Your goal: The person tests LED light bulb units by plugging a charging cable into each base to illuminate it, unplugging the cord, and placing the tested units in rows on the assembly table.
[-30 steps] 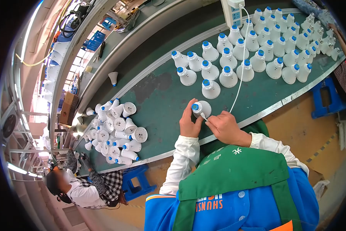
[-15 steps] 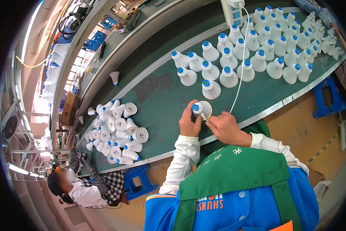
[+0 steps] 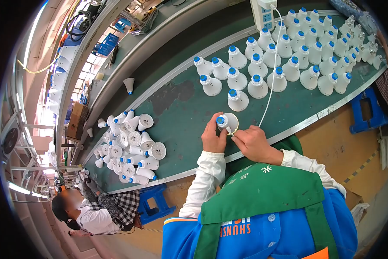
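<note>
A white lamp housing with a blue cap point(image 3: 227, 121) stands upright near the front edge of the bench, with the fingers of my left hand point(image 3: 214, 137) closed around its left side. Pinched in my right hand point(image 3: 251, 141) is the white tip of a cable, which meets the lower side of the housing. The white cable point(image 3: 270, 88) runs from my right hand up to the power strip point(image 3: 263, 17). My right fingers hide part of the cable end.
Upright lamp housings point(image 3: 257, 67) fill the right of the green bench point(image 3: 176, 99). A loose pile of lamp housings point(image 3: 133, 140) lies on the left. Another person point(image 3: 97, 211) sits at the bench's left end. Blue stools point(image 3: 153, 205) stand below.
Both my hands keep their hold on the housing and cable, almost unmoved. At the left end, the other person's arms and head have shifted slightly.
</note>
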Tool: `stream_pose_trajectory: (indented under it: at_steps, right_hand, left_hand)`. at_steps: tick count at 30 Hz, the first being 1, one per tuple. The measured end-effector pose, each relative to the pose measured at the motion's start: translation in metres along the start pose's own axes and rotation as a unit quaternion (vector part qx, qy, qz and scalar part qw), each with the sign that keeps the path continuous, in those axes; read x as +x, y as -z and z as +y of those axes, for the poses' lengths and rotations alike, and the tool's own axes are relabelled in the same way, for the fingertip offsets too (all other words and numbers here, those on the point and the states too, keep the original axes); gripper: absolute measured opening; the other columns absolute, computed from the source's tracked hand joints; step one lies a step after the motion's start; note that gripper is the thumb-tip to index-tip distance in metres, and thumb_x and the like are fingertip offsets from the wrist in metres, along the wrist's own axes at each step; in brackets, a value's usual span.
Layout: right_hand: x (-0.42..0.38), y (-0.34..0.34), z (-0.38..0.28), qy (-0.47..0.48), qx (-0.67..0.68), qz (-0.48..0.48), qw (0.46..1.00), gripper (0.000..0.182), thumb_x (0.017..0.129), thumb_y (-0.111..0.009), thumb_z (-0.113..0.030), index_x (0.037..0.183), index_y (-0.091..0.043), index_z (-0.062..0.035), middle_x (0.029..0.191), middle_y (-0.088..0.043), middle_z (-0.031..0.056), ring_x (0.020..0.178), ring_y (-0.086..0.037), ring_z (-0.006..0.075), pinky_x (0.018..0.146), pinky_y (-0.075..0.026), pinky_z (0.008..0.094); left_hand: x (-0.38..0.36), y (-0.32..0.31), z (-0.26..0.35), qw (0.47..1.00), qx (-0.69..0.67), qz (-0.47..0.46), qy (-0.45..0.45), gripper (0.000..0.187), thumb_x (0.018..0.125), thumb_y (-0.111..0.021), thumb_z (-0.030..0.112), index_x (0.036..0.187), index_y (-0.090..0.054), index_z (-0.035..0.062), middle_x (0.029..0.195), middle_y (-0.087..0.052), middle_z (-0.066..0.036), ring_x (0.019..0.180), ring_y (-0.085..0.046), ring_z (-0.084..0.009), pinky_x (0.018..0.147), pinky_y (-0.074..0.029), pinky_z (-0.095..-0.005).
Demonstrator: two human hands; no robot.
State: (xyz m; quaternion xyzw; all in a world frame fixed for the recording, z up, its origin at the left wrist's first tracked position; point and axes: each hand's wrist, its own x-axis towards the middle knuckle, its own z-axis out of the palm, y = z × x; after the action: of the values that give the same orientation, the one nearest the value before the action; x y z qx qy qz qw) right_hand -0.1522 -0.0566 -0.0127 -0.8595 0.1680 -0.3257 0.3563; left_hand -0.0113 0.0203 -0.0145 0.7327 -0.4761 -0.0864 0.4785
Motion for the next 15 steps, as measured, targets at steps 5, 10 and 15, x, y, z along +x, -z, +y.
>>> stream_pose_trajectory:
  at_steps: [5,10,15]
  right_hand:
    - [-0.0007,0.0001,0.0007,-0.002,-0.001,-0.004,1.0,0.014,0.082,-0.062,-0.012,0.071,-0.057,-0.0051,0.055,-0.056,0.0094,0.051,-0.054,0.0287,0.053,-0.036,0.0376]
    - [-0.0009,0.0007,0.0005,-0.003,0.001,-0.002,1.0,0.013,0.082,-0.062,-0.013,0.072,-0.057,-0.0055,0.057,-0.057,0.0086,0.052,-0.054,0.0276,0.054,-0.036,0.0367]
    - [-0.0009,0.0006,0.001,-0.001,0.004,-0.003,1.0,0.012,0.082,-0.062,-0.013,0.073,-0.057,-0.0054,0.057,-0.056,0.0085,0.052,-0.054,0.0276,0.054,-0.037,0.0367]
  left_hand:
    - [-0.0005,-0.0005,-0.0057,1.0,-0.018,-0.005,-0.004,0.05,0.07,-0.064,-0.006,0.119,-0.055,0.0049,0.11,-0.063,-0.014,0.097,-0.063,-0.0302,0.082,-0.05,-0.0352]
    - [-0.002,-0.0015,-0.0047,1.0,-0.013,-0.001,0.0,0.052,0.07,-0.063,-0.007,0.12,-0.055,0.0052,0.111,-0.063,-0.014,0.097,-0.063,-0.0309,0.082,-0.05,-0.0356]
    - [-0.0016,-0.0015,-0.0023,1.0,-0.009,-0.003,0.015,0.052,0.07,-0.063,-0.008,0.12,-0.054,0.0051,0.112,-0.063,-0.014,0.1,-0.063,-0.0306,0.084,-0.05,-0.0356]
